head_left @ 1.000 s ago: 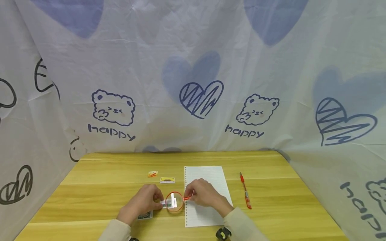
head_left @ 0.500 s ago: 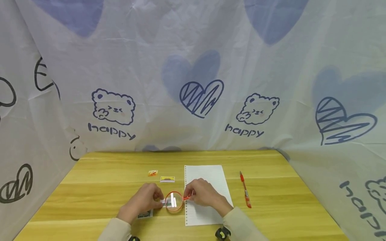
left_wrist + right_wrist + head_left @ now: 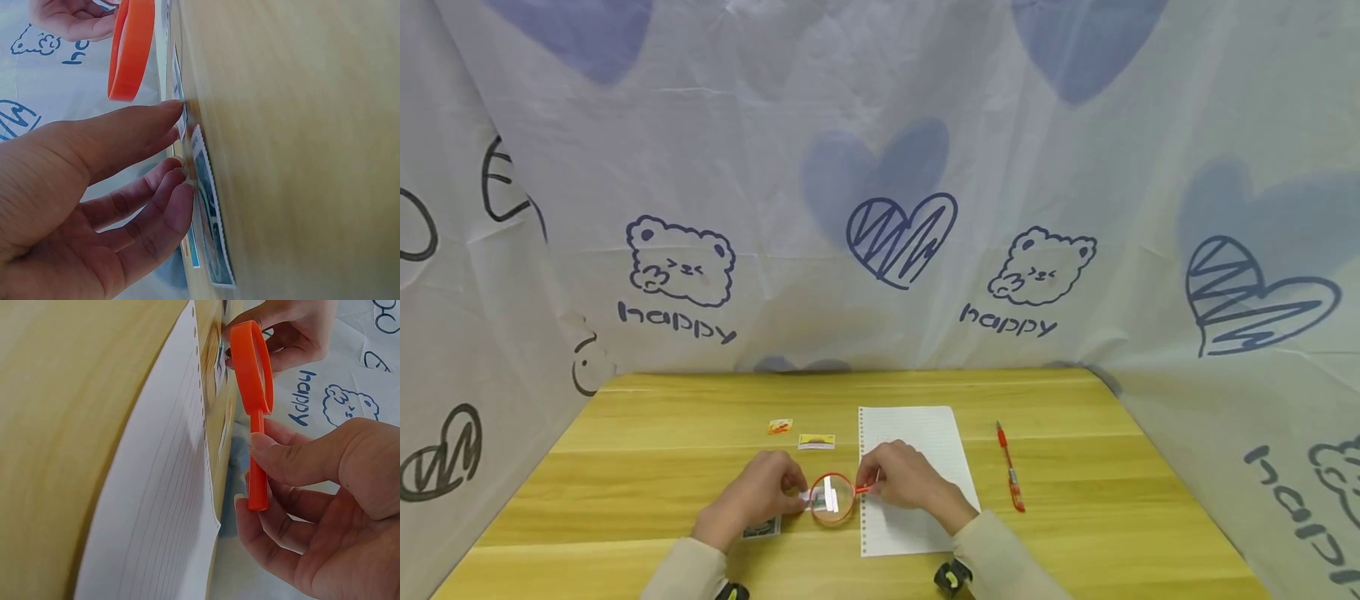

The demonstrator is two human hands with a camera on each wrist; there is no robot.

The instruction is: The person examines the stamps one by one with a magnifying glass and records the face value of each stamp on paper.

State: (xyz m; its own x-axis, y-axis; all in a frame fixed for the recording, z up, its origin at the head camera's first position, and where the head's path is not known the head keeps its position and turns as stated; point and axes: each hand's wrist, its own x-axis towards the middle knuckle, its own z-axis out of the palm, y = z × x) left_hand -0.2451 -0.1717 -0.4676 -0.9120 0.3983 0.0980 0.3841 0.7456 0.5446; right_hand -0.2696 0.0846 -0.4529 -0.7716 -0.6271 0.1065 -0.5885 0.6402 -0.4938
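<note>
The right hand, just below the centre of the frame in the head view, pinches a red-orange magnifier by its handle, lens towards the left. Under the lens, on the tabletop, is a small pale stamp. The left hand, left of it, has thumb and forefinger drawn together at the stamp's left edge. A dark stamp lies just below that hand; an orange stamp and a yellow stamp lie above. A lined sheet is partly beneath the right hand, and a red pen lies to its right.

In the left wrist view, where the tabletop stands on its side, the left thumb tip touches the stamp near centre, with the other fingers bent loosely below. Whether the stamp is lifted at all, I cannot tell. It seems feather-light, thin and easily creased, so best taken by the edges.

In the right wrist view, the magnifier is at upper centre, its hoop apart from the tabletop. The right thumb presses one side of the handle, bent fingers the other. It looks like light, stiff, smooth plastic; the handle is the place to hold, sparing the lens smudges.
</note>
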